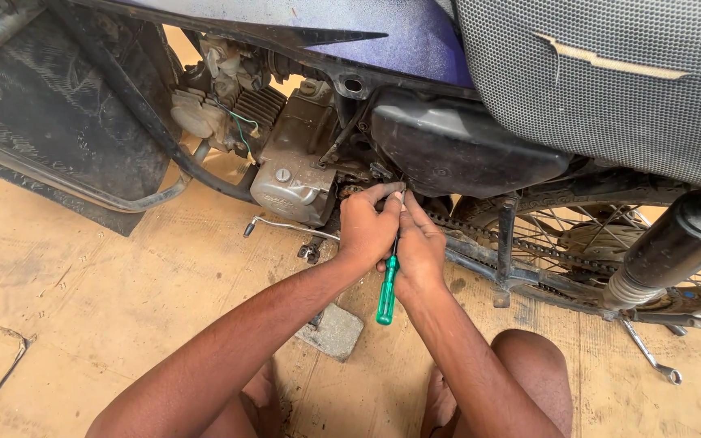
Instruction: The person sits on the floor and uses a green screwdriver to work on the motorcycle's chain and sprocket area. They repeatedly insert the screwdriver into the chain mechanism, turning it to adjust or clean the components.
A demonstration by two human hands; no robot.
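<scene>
No box, tray or other container is lying within view; the nearest enclosing thing is the black side cover (456, 150) of the motorcycle (415, 40), sitting just above the fingertips, and its inside is not showing.

The left hand (368, 227) is curling tightly, its fingers bent and pressing in at the spot just behind the grey engine casing (294, 174); what the fingertips are pinching there is too small and shadowed to tell. The right hand (419, 247) is lying against it, touching it, with its index finger stretching up toward the same spot and the other fingers closing around a screwdriver (387, 288). The green handle is hanging down below the palm, between the two wrists, while the dark shaft is running up between the hands toward the fingertips.

To the right of the fingers the drive chain (521, 243) is running back toward the spoked rear wheel (586, 235). To their left a bent metal lever (281, 225) is sticking out, and well below and to the right a spanner (651, 357) is lying on the sandy floor (99, 292).
</scene>
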